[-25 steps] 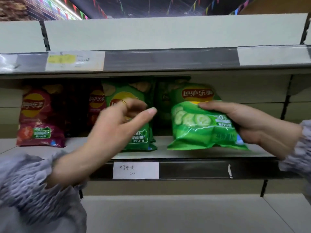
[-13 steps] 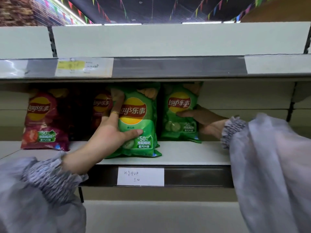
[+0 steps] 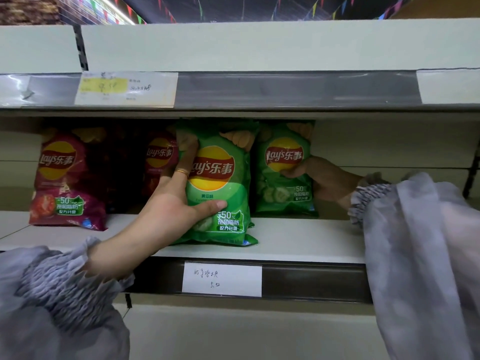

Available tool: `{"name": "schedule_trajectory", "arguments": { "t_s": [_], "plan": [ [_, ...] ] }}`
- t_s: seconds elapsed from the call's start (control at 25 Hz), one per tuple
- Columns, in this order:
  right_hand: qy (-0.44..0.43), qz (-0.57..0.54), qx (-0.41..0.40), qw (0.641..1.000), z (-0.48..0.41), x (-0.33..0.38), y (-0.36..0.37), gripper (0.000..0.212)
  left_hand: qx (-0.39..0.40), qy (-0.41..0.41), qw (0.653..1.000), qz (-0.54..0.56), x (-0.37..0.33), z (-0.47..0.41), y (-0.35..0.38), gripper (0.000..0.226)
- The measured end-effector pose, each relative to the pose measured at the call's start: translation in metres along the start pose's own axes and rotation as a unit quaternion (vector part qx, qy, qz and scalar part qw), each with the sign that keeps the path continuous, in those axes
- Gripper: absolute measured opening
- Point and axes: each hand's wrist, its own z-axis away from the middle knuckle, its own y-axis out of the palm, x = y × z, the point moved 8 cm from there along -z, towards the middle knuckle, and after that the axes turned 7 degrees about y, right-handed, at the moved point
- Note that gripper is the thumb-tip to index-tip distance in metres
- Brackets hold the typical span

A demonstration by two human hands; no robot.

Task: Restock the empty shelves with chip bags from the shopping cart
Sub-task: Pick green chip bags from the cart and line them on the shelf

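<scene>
- left hand (image 3: 179, 203) grips front green bag (image 3: 220, 183), centre frame, thumb across face: props it upright on shelf (image 3: 298, 240)
- right hand (image 3: 322, 180) pinches rear green bag (image 3: 284, 167) at its edge, just right: likely squaring it

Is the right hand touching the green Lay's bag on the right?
Touching. The head view shows the right hand with its fingertips curled onto the front of the right green Lay's bag, just under its logo, no gap.

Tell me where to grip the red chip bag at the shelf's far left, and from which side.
Probably grip the red chip bag by its side edges at mid-height, from the front: it stands upright facing out, and the upper shelf hangs close over its top.
</scene>
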Motion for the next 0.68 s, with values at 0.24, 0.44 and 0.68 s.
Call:
{"name": "schedule_trajectory", "arguments": {
  "t_s": [0.24, 0.44, 0.68],
  "plan": [
    [-0.017, 0.173, -0.083, 0.981, 0.005, 0.006, -0.014, 0.068, -0.012, 0.007, 1.0, -0.011, 0.0, 0.0, 0.0, 0.107],
    [-0.261, 0.569, -0.248, 0.739, 0.055, 0.049, 0.0, 0.1, -0.004, -0.006, 1.0, -0.003, 0.0, 0.0, 0.0, 0.109],
    [-0.28, 0.773, -0.156, 0.548, 0.034, 0.023, 0.031, 0.092, -0.003, -0.023, 1.0, -0.016, -0.005, 0.002, 0.0, 0.11]
  ]
}}
